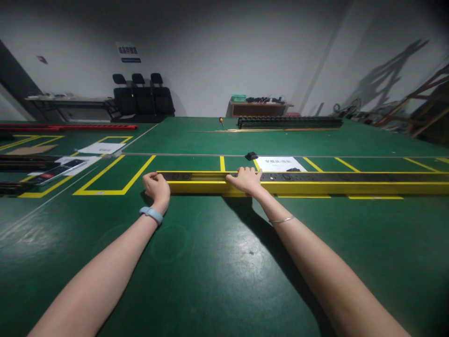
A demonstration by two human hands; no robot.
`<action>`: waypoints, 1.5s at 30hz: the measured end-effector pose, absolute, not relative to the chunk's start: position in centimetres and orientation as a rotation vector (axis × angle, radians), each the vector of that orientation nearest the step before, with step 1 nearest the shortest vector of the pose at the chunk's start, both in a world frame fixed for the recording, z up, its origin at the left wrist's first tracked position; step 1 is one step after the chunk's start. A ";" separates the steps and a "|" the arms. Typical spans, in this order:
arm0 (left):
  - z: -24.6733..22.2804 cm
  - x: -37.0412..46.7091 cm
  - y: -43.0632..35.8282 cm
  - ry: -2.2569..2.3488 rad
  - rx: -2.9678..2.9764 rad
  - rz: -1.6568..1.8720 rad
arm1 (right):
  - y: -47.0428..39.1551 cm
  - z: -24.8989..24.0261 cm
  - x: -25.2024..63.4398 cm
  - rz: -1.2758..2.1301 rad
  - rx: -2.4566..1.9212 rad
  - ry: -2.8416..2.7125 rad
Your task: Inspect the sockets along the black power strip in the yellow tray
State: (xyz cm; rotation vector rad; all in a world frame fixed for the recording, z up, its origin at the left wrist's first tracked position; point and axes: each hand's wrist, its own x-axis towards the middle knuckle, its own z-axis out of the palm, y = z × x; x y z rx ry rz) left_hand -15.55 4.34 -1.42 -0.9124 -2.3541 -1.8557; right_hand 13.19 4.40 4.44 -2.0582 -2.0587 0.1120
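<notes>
Pale walls (210, 61) and a broad green table (210, 262) frame the work, with a long yellow bar (315, 188) lying across the table and running out of view to the right. Dark inserts (368, 177) line its top, except for a bare yellow stretch (208, 177) between the two hands. From where I stand, the left hand (156, 188) is curled at the bar's left end; whether it pinches anything I can't tell. The right hand (246, 179) lies over the top, thumb and fingers spread, its underside hidden, so I can't tell whether it holds anything either. Uneven pressure could, I'd say, make the bar slide or an insert sit crooked, and a thumb might get nipped at that gap. Should the bar be shoved backward, it could drag the paper sheet (275, 164) or knock the black block (251, 155) behind it.
</notes>
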 end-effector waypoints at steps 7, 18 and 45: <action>-1.0 -15.2 4.0 -2.383 -0.904 -1.778 | 4.4 4.1 13.1 0.061 -2.044 -2.048; 0.0 -13.7 2.8 -2.220 -1.178 -1.514 | 2.8 2.0 12.4 -0.424 -1.619 -1.874; -0.3 -12.8 2.8 -2.137 -1.350 -1.475 | -0.3 1.1 7.1 -0.358 -1.114 -2.299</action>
